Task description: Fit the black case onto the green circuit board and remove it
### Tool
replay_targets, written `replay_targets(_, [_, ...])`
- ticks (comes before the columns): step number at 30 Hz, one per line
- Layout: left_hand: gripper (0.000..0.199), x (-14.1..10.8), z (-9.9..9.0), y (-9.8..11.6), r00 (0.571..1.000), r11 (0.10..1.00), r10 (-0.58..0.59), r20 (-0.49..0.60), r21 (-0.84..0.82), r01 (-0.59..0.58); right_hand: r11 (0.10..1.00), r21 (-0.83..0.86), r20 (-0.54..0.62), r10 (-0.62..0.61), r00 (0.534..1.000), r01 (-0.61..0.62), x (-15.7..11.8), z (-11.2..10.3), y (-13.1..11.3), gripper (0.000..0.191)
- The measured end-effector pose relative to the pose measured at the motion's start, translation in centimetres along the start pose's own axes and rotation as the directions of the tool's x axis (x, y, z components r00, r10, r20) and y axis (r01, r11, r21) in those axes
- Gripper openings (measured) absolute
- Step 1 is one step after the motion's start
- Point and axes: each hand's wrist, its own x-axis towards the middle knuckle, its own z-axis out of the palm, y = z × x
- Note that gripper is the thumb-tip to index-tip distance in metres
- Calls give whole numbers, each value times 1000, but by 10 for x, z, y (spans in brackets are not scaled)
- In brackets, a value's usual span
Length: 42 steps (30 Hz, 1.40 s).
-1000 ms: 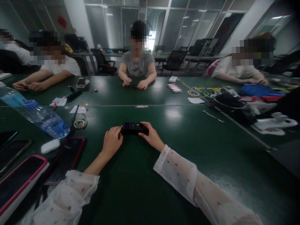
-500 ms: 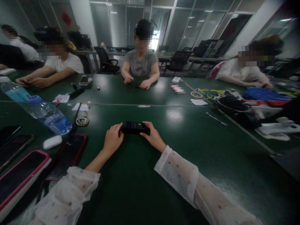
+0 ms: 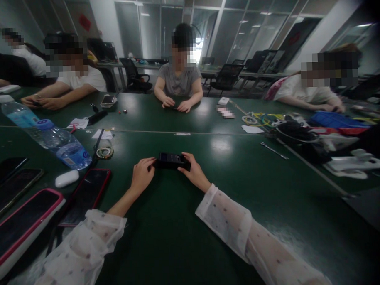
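Note:
A small black box-shaped device (image 3: pixel 172 160) with a little screen on its upper face rests on or just above the green table (image 3: pixel 168 234), straight ahead of me. My right hand (image 3: pixel 193 171) grips its right end, thumb in front and fingers behind. At the left end, my left hand (image 3: pixel 143 174) has its thumb and fingers closed round a dark part of the same device. The exact contact there is too dark to make out. Sheer white dotted sleeves cover both my forearms.
On my left lie several phones, one a red-edged phone (image 3: pixel 86 196), a white earbud case (image 3: pixel 67 179), a beaded bracelet (image 3: pixel 104 152) and a leaning water bottle (image 3: pixel 63 145). A wrench (image 3: pixel 274 150) and cables (image 3: pixel 260 118) lie right. Co-workers sit across the table.
My left hand has shifted very slightly leftward at the device's end; my right hand keeps its grip. Across the table, the hands of the person in grey have come lower and closer together.

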Motion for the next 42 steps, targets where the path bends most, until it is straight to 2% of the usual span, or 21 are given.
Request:
replay_targets(8, [34, -1, -1, 6, 1000, 999, -21, 7, 40, 21, 999, -39, 19, -13, 1000, 14, 0, -1, 3, 66])
replay_targets(12, [48, -2, -3, 10, 999, 999, -31, -22, 18, 31, 998, -61, 15, -7, 1000, 8, 0, -1, 3, 63])
replay_targets(14, [51, -3, -5, 14, 999, 1000, -5, -32, 6, 5, 998, -58, 1, -20, 1000, 20, 0, -1, 2, 64])
replay_targets(18, [44, -3, -8, 21, 997, 995, 71, -1, 77, -71, 998, -39, -2, -51, 999, 51, 1, -2, -1, 61])
replay_targets(24, [46, -4, -8, 24, 994, 984, 105, 22, 141, -107, 997, -43, 2, -69, 998, 69, 3, -2, 1, 55])
replay_targets(30, [44, -3, -8, 21, 996, 991, 93, 12, 96, -94, 998, -65, 14, -22, 1000, 23, 0, -2, -4, 59])
replay_targets(34, [41, -2, -5, 13, 999, 997, 21, -32, 79, -19, 998, -64, 25, -2, 1000, 3, 0, -3, -2, 59])
replay_targets(37, [34, -1, -3, 7, 1000, 997, -13, -11, 79, 14, 998, -58, 19, -8, 1000, 9, 1, -3, 1, 58])
replay_targets(42, [33, 0, 0, 4, 1000, 999, 15, -9, 29, -15, 1000, -20, -12, -11, 1000, 11, 1, -1, 1, 56])
